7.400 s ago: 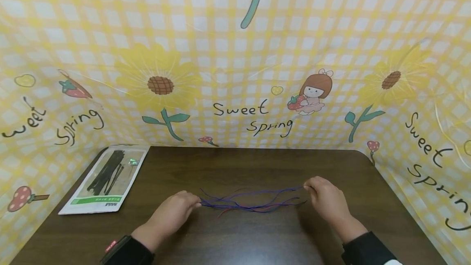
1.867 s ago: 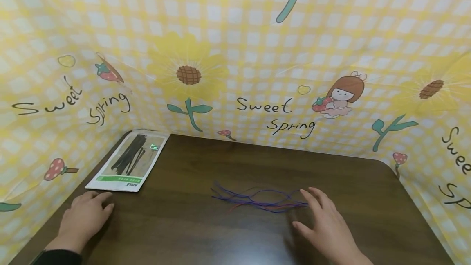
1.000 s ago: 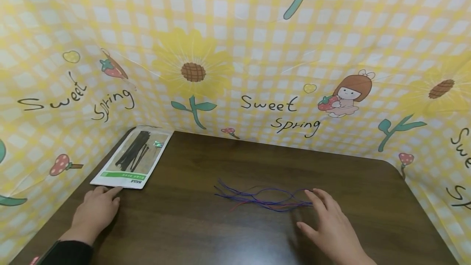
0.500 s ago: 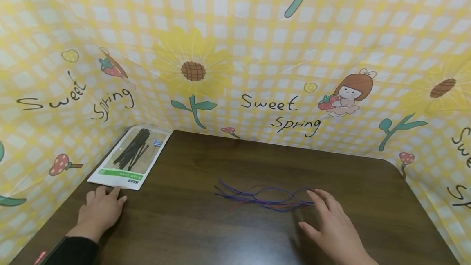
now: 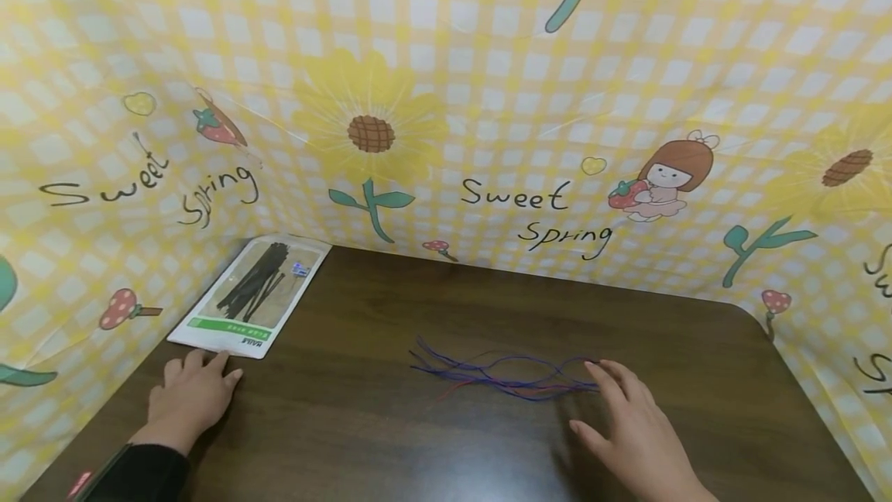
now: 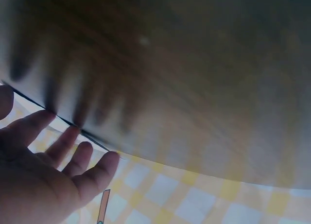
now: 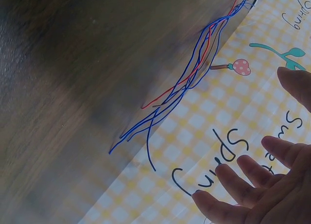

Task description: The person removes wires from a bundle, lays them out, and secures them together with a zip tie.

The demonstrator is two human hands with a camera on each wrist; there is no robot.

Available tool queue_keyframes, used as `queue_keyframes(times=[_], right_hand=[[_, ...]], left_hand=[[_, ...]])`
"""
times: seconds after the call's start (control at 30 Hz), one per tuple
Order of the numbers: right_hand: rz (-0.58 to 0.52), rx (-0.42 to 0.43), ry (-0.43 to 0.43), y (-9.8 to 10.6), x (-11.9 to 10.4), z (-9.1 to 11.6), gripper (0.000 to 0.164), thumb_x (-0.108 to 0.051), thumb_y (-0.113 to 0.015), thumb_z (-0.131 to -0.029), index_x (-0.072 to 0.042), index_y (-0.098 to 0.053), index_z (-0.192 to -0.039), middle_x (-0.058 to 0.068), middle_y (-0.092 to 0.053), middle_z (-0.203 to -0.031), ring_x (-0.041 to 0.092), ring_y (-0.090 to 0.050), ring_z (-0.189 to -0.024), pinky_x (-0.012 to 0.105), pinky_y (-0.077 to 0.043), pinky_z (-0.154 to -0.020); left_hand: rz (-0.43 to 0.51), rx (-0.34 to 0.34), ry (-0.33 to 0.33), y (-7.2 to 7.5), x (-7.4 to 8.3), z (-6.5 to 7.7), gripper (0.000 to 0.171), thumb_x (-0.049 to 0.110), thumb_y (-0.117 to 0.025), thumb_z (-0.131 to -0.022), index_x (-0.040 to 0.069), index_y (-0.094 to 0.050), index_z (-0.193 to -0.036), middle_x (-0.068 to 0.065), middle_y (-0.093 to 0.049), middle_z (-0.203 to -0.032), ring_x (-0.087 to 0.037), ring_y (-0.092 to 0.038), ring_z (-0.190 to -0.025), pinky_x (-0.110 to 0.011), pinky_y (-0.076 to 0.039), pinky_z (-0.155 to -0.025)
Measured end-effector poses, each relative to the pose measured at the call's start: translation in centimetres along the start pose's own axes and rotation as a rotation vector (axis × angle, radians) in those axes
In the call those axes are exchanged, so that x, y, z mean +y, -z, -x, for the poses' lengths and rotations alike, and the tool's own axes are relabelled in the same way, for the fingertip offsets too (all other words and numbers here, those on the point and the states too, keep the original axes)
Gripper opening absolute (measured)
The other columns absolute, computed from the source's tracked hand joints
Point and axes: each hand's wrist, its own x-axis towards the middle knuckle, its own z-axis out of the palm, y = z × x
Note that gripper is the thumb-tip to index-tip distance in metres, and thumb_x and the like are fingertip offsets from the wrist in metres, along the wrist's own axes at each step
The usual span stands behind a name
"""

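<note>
A loose bundle of thin wires (image 5: 502, 386), mostly blue with some red and dark strands, lies lengthwise across the middle of the table. My right hand (image 5: 637, 428) hovers or rests at the bundle's right end, fingers spread and holding nothing. In the right wrist view the wires (image 7: 187, 85) show beside that hand, apart from its fingertips. On the left, a flat white packet (image 5: 240, 300) with a green band and a dark scribbled patch lies on the table. My left hand (image 5: 186, 397) is palm down at its near edge, fingertips touching or very near it.
The dark wooden table (image 5: 390, 440) is closed in by a yellow checked sheet (image 5: 488, 122) printed with flowers at the back and both sides. The packet lies in the far left corner against the sheet.
Earlier both hands pinched the wire ends; they have let go. My left hand went left to the packet, which shifted slightly in the last second. The right hand has barely moved since.
</note>
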Motion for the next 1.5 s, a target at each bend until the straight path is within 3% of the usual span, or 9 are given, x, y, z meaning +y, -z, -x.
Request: queue_keyframes(times=[0.2, 0.47, 0.7, 0.9, 1.17, 1.4, 1.5], right_hand=[[-0.001, -0.007, 0.004, 0.2, -0.1, -0.2, 0.073, -0.030, -0.082, -0.076, -0.006, -0.049, -0.137, 0.020, -0.046, -0.135, 0.042, -0.050, -0.117, 0.059, -0.048, -0.081], [0.007, -0.021, 0.014, 0.3, -0.1, -0.2, 0.074, -0.030, -0.082, -0.076, -0.005, -0.048, -0.137, 0.021, -0.046, -0.135, 0.044, -0.051, -0.115, 0.060, -0.049, -0.080], [0.001, -0.061, -0.005, 0.3, -0.4, -0.5, 0.075, -0.032, -0.081, -0.077, -0.005, -0.047, -0.138, 0.021, -0.045, -0.136, 0.044, -0.050, -0.116, 0.061, -0.048, -0.079], [-0.001, -0.069, 0.006, 0.0, -0.3, -0.4, 0.076, -0.033, -0.081, -0.077, -0.003, -0.047, -0.138, 0.023, -0.045, -0.135, 0.046, -0.050, -0.114, 0.062, -0.047, -0.080], [0.004, -0.063, 0.001, -0.1, 0.0, -0.1, 0.078, -0.033, -0.082, -0.075, -0.002, -0.047, -0.137, 0.026, -0.046, -0.132, 0.049, -0.051, -0.111, 0.063, -0.047, -0.076], [-0.006, -0.048, 0.028, -0.1, -0.4, -0.5, 0.075, -0.032, -0.082, -0.076, -0.003, -0.048, -0.136, 0.024, -0.047, -0.132, 0.047, -0.052, -0.111, 0.062, -0.047, -0.077], [-0.008, -0.047, 0.032, -0.1, -0.4, -0.6, 0.075, -0.032, -0.082, -0.076, -0.003, -0.049, -0.136, 0.023, -0.048, -0.131, 0.046, -0.052, -0.111, 0.061, -0.047, -0.077]], left_hand=[[-0.010, 0.025, -0.053, -0.1, 0.1, -0.3, 0.063, 0.041, -0.045, -0.101, -0.008, -0.037, -0.141, -0.032, -0.023, -0.141, -0.059, -0.017, -0.121, -0.074, -0.030, -0.084], [0.021, -0.055, -0.048, -0.3, -0.2, -0.6, 0.075, 0.049, -0.037, -0.102, -0.009, -0.024, -0.146, -0.032, -0.016, -0.148, -0.061, -0.015, -0.123, -0.077, -0.024, -0.089], [0.081, -0.112, -0.040, 0.0, -0.7, 0.0, 0.080, 0.055, -0.029, -0.101, -0.005, -0.011, -0.151, -0.028, -0.002, -0.156, -0.060, -0.002, -0.131, -0.080, -0.007, -0.093], [0.083, -0.067, -0.047, 0.5, -0.2, 0.6, 0.067, 0.042, -0.038, -0.103, -0.002, -0.019, -0.150, -0.029, -0.009, -0.155, -0.059, -0.009, -0.131, -0.078, -0.008, -0.095], [0.085, -0.033, -0.108, 0.9, -0.1, 0.9, 0.051, 0.022, -0.045, -0.102, 0.005, -0.031, -0.147, -0.028, -0.017, -0.154, -0.057, -0.017, -0.130, -0.079, -0.010, -0.093], [-0.005, -0.047, -0.144, 0.7, -0.9, 1.1, 0.053, 0.025, -0.041, -0.103, 0.006, -0.028, -0.150, -0.029, -0.016, -0.153, -0.060, -0.019, -0.131, -0.083, -0.010, -0.092], [0.032, -0.065, -0.139, 0.7, -1.1, 1.0, 0.059, 0.032, -0.040, -0.103, 0.001, -0.024, -0.151, -0.032, -0.011, -0.153, -0.059, -0.011, -0.134, -0.080, -0.006, -0.097]])
